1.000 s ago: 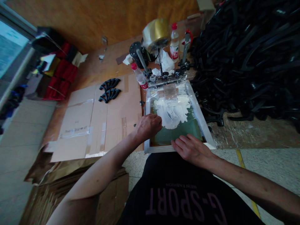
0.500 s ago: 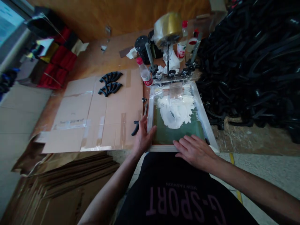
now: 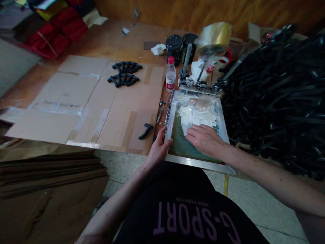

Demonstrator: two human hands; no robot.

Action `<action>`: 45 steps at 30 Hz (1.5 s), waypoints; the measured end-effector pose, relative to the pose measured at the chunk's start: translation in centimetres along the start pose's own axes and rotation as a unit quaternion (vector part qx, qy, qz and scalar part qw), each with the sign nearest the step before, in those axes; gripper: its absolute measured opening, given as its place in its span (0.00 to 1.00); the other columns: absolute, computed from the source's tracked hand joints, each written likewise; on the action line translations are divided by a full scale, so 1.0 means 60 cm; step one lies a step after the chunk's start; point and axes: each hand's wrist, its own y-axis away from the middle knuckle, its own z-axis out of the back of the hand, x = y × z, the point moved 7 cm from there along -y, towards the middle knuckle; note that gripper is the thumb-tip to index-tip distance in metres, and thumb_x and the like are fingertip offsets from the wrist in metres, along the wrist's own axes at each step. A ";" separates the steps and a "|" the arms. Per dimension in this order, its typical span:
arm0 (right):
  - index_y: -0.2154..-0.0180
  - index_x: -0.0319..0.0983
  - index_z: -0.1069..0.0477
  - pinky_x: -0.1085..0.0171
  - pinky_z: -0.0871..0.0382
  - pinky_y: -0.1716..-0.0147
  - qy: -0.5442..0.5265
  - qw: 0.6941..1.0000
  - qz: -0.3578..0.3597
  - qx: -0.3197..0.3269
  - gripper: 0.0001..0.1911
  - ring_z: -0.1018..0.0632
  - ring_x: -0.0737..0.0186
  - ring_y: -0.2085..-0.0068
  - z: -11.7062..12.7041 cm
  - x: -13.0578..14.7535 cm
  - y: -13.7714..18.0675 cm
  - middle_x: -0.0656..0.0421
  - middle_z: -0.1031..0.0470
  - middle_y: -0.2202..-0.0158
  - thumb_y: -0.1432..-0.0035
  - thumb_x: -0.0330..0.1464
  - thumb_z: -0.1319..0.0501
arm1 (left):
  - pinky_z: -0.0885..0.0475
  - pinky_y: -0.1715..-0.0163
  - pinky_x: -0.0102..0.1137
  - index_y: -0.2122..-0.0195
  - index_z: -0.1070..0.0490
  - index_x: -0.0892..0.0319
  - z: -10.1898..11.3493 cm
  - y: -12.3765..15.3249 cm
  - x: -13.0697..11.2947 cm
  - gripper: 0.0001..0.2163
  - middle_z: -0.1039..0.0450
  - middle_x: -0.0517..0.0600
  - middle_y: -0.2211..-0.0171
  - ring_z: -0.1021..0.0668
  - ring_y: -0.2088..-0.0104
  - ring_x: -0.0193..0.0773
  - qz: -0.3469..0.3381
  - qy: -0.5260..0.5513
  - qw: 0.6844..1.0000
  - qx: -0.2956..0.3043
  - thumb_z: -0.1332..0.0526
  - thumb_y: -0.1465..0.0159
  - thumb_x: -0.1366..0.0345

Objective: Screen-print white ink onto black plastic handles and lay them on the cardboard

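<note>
A screen-printing frame [image 3: 198, 163] with a green mesh and a patch of white ink [image 3: 193, 117] lies in front of me, clamped at its far end. My left hand [image 3: 158, 150] grips the frame's left rail, thumb over the edge. My right hand [image 3: 204, 139] lies on the mesh by the white ink, fingers stretched out flat and together. A small black plastic piece [image 3: 145, 131] rests on the cardboard just left of the frame.
Taped cardboard sheets [image 3: 83, 105] cover the table on the left, with two black curved parts [image 3: 124, 73] on them. A water bottle [image 3: 170, 78], dark cans [image 3: 174, 49] and a gold tape roll [image 3: 215, 35] stand behind the frame. A big heap of black parts [image 3: 276, 98] fills the right.
My left hand left the mesh and took hold of the frame's left rail. My right hand slid from the near rail up onto the mesh. The view swung left and down.
</note>
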 end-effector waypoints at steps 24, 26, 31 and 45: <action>0.67 0.35 0.29 0.59 0.43 0.69 0.105 0.981 0.079 0.144 0.14 0.30 0.57 0.62 -0.026 0.048 -0.057 0.53 0.29 0.66 0.39 0.20 0.52 | 0.32 0.45 0.39 0.35 0.50 0.60 0.004 0.004 -0.007 0.32 0.33 0.56 0.42 0.26 0.47 0.43 -0.023 -0.019 1.000 0.010 0.43 0.41 0.64; 0.66 0.35 0.30 0.59 0.42 0.68 0.091 0.981 0.081 0.152 0.14 0.30 0.56 0.61 -0.031 0.042 -0.059 0.52 0.28 0.66 0.39 0.20 0.52 | 0.35 0.42 0.40 0.35 0.49 0.59 0.004 0.005 -0.008 0.32 0.37 0.56 0.39 0.29 0.44 0.44 -0.031 -0.028 0.999 0.005 0.43 0.41 0.64; 0.66 0.37 0.30 0.59 0.42 0.66 0.081 0.983 0.079 0.148 0.14 0.30 0.56 0.60 -0.039 0.025 -0.068 0.53 0.28 0.65 0.39 0.21 0.52 | 0.38 0.39 0.42 0.34 0.50 0.59 0.004 0.003 -0.001 0.32 0.41 0.56 0.36 0.33 0.39 0.45 -0.042 -0.060 0.997 -0.006 0.43 0.40 0.63; 0.62 0.35 0.30 0.61 0.41 0.68 0.056 0.977 0.041 0.200 0.12 0.30 0.56 0.60 -0.053 -0.020 -0.093 0.51 0.28 0.63 0.36 0.26 0.52 | 0.41 0.38 0.40 0.34 0.50 0.59 0.005 0.005 -0.011 0.32 0.41 0.55 0.36 0.35 0.37 0.45 -0.051 -0.061 0.997 -0.008 0.44 0.40 0.66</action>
